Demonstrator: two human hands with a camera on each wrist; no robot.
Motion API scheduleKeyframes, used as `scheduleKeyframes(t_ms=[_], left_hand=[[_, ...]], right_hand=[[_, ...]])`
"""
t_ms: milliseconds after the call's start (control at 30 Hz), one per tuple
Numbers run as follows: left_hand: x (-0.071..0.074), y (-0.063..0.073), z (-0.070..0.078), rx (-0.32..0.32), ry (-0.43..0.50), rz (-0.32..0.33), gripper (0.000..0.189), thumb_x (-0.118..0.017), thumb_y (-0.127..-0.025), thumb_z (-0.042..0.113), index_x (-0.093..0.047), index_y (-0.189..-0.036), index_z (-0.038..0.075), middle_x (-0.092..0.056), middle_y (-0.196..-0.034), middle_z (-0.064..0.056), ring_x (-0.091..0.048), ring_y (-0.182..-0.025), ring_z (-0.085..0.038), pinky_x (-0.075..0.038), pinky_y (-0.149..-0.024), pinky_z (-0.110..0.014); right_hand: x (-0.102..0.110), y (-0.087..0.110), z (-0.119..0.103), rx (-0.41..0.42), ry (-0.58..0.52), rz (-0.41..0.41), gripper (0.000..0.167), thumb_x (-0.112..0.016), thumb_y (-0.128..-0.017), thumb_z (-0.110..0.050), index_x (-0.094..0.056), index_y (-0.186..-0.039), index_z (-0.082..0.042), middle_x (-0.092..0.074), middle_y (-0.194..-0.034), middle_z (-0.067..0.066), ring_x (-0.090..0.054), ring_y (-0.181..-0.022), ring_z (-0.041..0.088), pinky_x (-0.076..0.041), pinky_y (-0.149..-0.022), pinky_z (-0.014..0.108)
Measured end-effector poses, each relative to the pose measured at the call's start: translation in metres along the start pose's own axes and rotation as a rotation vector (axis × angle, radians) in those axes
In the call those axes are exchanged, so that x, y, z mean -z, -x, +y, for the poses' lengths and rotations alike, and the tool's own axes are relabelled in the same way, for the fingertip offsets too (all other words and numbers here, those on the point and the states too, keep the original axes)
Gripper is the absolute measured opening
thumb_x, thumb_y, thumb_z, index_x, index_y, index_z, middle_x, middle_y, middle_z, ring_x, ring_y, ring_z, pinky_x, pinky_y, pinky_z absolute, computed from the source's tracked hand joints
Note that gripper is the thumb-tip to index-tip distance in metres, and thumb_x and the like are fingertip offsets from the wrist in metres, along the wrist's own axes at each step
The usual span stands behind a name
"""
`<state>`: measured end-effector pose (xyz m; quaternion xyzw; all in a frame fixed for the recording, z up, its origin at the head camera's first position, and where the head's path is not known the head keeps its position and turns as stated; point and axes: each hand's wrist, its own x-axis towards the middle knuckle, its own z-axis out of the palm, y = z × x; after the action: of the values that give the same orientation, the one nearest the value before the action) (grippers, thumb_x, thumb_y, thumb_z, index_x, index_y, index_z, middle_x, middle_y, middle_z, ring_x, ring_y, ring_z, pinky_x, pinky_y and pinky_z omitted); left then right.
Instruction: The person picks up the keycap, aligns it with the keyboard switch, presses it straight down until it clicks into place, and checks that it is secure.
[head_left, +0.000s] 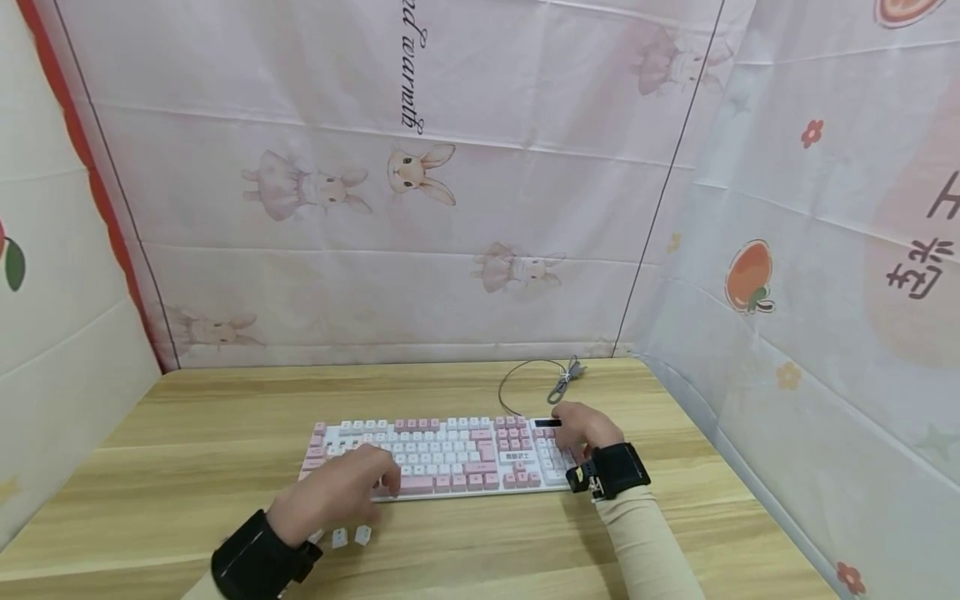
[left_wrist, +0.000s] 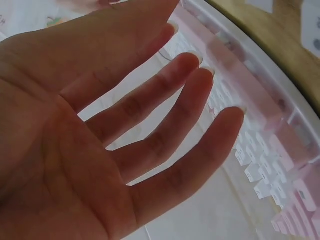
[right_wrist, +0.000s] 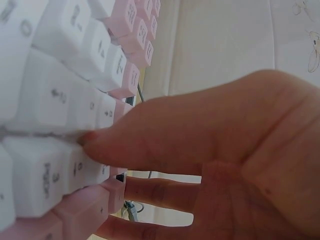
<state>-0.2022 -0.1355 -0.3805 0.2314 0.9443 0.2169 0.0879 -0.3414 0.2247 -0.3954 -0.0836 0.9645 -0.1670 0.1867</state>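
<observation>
A white and pink keyboard (head_left: 442,458) lies on the wooden table, its long front edge toward me. My left hand (head_left: 337,487) is over its left front part. In the left wrist view the fingers (left_wrist: 165,135) are spread and loosely bent, with nothing between them. At the keyboard's right end, my right hand (head_left: 585,427) holds the edge: the thumb (right_wrist: 135,132) lies on the number-pad keys while other fingers pass behind the pink keys at the side. Loose white keycaps (head_left: 363,535) lie on the table near my left wrist, partly hidden by it.
A grey cable (head_left: 562,387), tied in a bundle, lies behind the keyboard toward the right. The table (head_left: 225,408) meets a printed cloth backdrop (head_left: 450,292) at the back, with more cloth on both sides. Each wrist wears a black strap (head_left: 622,471) with a small camera.
</observation>
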Motion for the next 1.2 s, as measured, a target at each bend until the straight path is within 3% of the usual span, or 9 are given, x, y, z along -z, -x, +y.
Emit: scheduleKeyframes(t_ms=[200,367,633,767,1200], left_hand=[[-0.003,0.003,-0.004,-0.03,0.044,-0.053,0.025,-0.086,-0.068,-0.005,-0.075,-0.08,0.014,-0.065,-0.08,0.003,-0.051,-0.072,-0.01,-0.045,-0.065,-0.027],[-0.008,0.004,-0.007,-0.03,0.038,-0.061,0.03,-0.086,-0.062,-0.008,-0.073,-0.077,0.014,-0.063,-0.079,0.004,-0.051,-0.069,-0.008,-0.045,-0.063,-0.025],[-0.014,0.003,-0.005,0.055,-0.018,-0.063,0.034,-0.09,-0.06,-0.006,-0.068,-0.073,0.015,-0.059,-0.074,0.003,-0.048,-0.068,-0.011,-0.04,-0.061,-0.026],[-0.015,0.003,-0.006,0.077,0.004,-0.078,0.034,-0.089,-0.059,-0.01,-0.068,-0.071,0.015,-0.06,-0.071,0.004,-0.05,-0.066,-0.011,-0.041,-0.06,-0.025],[-0.015,0.003,-0.008,0.042,0.006,-0.074,0.034,-0.084,-0.057,-0.016,-0.07,-0.066,0.014,-0.061,-0.064,0.005,-0.05,-0.059,-0.006,-0.042,-0.055,-0.022]], right_hand=[[0.0,0.0,0.0,0.003,0.005,0.003,0.047,-0.063,-0.087,0.004,-0.061,-0.134,-0.002,-0.064,-0.119,0.015,-0.065,-0.081,0.024,-0.059,-0.058,0.037],[0.0,0.0,0.0,0.004,0.006,0.007,0.045,-0.063,-0.088,0.003,-0.062,-0.132,-0.002,-0.065,-0.117,0.014,-0.064,-0.083,0.024,-0.059,-0.059,0.038],[-0.001,0.0,0.001,0.003,0.007,0.017,0.05,-0.063,-0.087,0.002,-0.06,-0.137,-0.003,-0.065,-0.121,0.014,-0.063,-0.089,0.026,-0.057,-0.056,0.036],[-0.001,0.0,0.001,0.006,0.008,0.025,0.053,-0.063,-0.085,0.003,-0.059,-0.138,-0.002,-0.065,-0.123,0.015,-0.063,-0.091,0.027,-0.056,-0.055,0.035],[-0.001,-0.001,0.002,-0.014,-0.039,0.012,0.057,-0.065,-0.086,0.002,-0.056,-0.142,-0.001,-0.063,-0.129,0.015,-0.063,-0.093,0.027,-0.059,-0.059,0.039]])
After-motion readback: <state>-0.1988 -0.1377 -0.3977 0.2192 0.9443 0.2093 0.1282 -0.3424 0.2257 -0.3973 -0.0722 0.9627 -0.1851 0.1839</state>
